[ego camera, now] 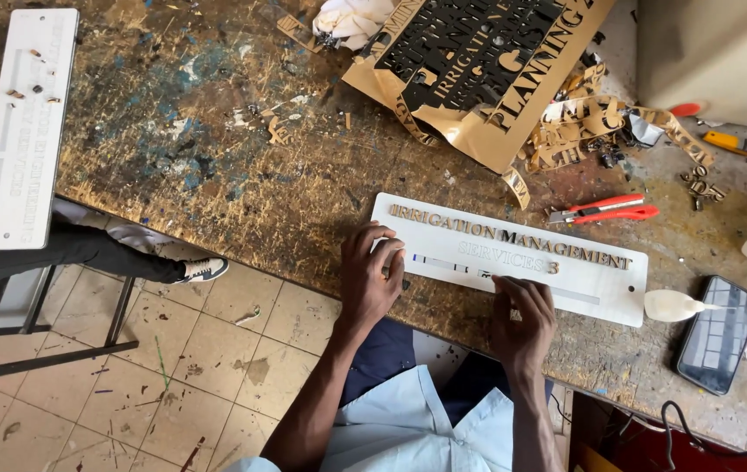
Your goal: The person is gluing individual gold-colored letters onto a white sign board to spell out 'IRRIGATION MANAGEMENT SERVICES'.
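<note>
The person wears a light blue shirt (pixel 408 419) with an open collar, and dark blue trousers (pixel 382 354). Both forearms are bare, with no sleeves, watch or rings visible.

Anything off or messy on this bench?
Yes. Torn brown backing scraps lie strewn across the scarred, paint-stained workbench beside the cut-out stencil sheet. The white sign plate under the left hand and right hand sits slightly askew to the bench edge.
</note>
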